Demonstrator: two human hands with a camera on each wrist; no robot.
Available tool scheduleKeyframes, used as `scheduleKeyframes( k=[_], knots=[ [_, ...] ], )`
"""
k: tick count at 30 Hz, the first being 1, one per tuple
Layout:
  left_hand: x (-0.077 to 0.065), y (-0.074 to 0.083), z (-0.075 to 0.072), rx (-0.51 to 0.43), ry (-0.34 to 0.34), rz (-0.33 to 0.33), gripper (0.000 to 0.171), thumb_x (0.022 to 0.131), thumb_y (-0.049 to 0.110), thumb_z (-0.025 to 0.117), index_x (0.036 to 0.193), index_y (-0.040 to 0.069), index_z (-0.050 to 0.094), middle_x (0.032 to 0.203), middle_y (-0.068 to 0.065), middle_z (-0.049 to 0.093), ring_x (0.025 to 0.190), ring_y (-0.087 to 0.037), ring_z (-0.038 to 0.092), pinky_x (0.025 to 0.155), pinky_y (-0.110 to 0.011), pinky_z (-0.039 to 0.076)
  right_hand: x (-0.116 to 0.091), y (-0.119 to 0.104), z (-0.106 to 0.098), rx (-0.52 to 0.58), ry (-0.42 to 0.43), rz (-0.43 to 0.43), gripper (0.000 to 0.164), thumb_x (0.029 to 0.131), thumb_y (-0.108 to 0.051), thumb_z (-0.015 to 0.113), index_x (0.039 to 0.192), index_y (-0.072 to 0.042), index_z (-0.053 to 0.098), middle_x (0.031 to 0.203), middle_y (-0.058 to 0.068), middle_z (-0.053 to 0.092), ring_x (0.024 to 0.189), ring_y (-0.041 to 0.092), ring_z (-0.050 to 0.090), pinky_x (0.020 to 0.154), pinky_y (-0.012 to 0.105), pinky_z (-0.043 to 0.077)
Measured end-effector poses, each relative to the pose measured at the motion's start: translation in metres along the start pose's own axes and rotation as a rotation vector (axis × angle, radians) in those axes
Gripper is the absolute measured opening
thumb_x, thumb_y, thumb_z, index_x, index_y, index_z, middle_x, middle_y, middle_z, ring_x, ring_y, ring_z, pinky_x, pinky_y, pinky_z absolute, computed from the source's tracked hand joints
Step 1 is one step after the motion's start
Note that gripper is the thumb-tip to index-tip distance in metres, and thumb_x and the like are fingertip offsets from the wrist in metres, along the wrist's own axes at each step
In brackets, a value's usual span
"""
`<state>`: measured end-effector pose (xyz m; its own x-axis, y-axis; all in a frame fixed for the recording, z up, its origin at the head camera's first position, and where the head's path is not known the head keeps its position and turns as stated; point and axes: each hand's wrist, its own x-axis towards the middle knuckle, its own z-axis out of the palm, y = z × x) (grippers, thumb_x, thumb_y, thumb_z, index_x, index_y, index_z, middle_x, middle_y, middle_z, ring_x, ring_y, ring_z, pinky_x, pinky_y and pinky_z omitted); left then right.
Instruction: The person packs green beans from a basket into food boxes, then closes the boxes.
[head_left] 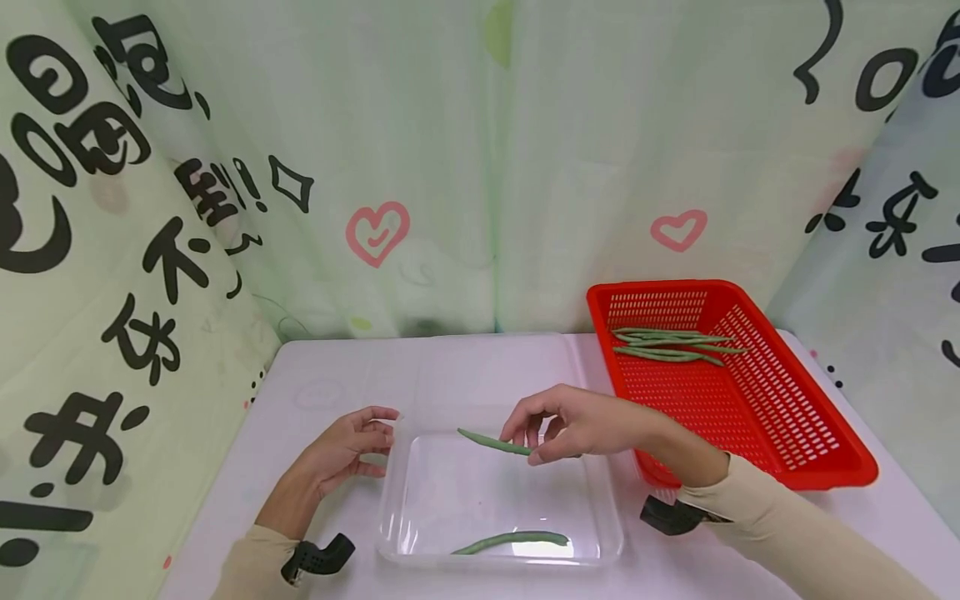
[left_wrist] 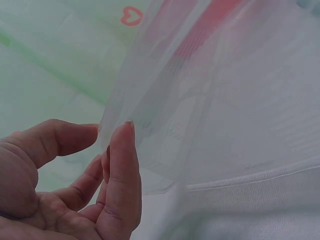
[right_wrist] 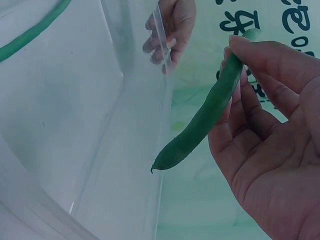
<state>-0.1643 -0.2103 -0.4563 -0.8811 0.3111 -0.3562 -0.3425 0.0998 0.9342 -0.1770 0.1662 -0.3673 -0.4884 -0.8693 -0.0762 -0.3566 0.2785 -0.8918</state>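
Observation:
Between thumb and fingertips my right hand (head_left: 573,421) pinches a green bean (head_left: 491,442) above the clear plastic box (head_left: 386,508). In the right wrist view this bean (right_wrist: 200,120) hangs at a slant, one pointed end free. My left hand (head_left: 348,450) is at the box's left side, its fingers loosely bent with the tips right at the wall. The left wrist view has those fingers (left_wrist: 122,175) in front of the see-through wall (left_wrist: 155,110). A second green bean (head_left: 513,542) lies inside the box along its near side.
To the right stands a red plastic basket (head_left: 817,417) with slotted walls. Several green beans (head_left: 667,344) lie together at its far end. White cloth (head_left: 337,367) covers the table, and printed curtains (head_left: 450,167) hang behind and at both sides.

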Motion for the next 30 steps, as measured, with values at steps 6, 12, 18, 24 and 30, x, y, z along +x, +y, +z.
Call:
scheduleKeyframes(
  k=[6, 12, 18, 24, 30],
  knots=[
    [0.000, 0.000, 0.000, 0.012, 0.005, 0.003, 0.049, 0.096, 0.005, 0.061, 0.141, -0.004, 0.045, 0.100, -0.003, 0.058, 0.095, -0.024, 0.062, 0.067, -0.032, 0.060, 0.006, 0.003, 0.011, -0.008, -0.025, 0.005, 0.031, 0.093, -0.010, 0.072, 0.119, -0.025, 0.070, 0.106, 0.000, 0.068, 0.097, 0.019, 0.064, 0.086, 0.035, 0.057],
    [0.000, 0.001, 0.000, 0.011, 0.000, 0.010, 0.051, 0.096, 0.006, 0.063, 0.142, -0.005, 0.043, 0.099, -0.003, 0.058, 0.094, -0.022, 0.062, 0.067, -0.032, 0.060, 0.009, 0.004, 0.019, -0.020, -0.052, 0.000, 0.032, 0.094, -0.011, 0.071, 0.122, -0.027, 0.070, 0.111, -0.005, 0.069, 0.099, 0.018, 0.065, 0.088, 0.036, 0.056],
    [-0.001, 0.002, 0.001, 0.007, -0.010, 0.016, 0.051, 0.096, 0.006, 0.062, 0.142, -0.004, 0.043, 0.100, -0.002, 0.058, 0.094, -0.021, 0.062, 0.066, -0.031, 0.060, 0.004, 0.002, 0.013, -0.013, -0.025, -0.030, 0.029, 0.095, -0.014, 0.071, 0.122, -0.025, 0.070, 0.111, -0.002, 0.069, 0.101, 0.022, 0.066, 0.090, 0.036, 0.057],
    [0.000, 0.001, 0.002, 0.012, 0.010, 0.003, 0.051, 0.095, 0.005, 0.063, 0.142, -0.004, 0.045, 0.100, -0.003, 0.058, 0.094, -0.022, 0.063, 0.066, -0.031, 0.060, -0.008, 0.002, -0.007, -0.031, 0.024, -0.052, 0.025, 0.097, -0.017, 0.070, 0.121, -0.022, 0.069, 0.109, 0.001, 0.068, 0.099, 0.022, 0.066, 0.091, 0.037, 0.056],
    [-0.001, 0.002, 0.002, 0.013, 0.014, 0.002, 0.050, 0.097, 0.007, 0.062, 0.143, -0.004, 0.044, 0.100, -0.002, 0.059, 0.094, -0.022, 0.062, 0.066, -0.031, 0.060, -0.027, 0.002, -0.031, -0.062, 0.123, -0.002, 0.025, 0.097, -0.018, 0.069, 0.122, -0.022, 0.069, 0.109, 0.002, 0.069, 0.100, 0.023, 0.066, 0.092, 0.034, 0.055]
  ],
)
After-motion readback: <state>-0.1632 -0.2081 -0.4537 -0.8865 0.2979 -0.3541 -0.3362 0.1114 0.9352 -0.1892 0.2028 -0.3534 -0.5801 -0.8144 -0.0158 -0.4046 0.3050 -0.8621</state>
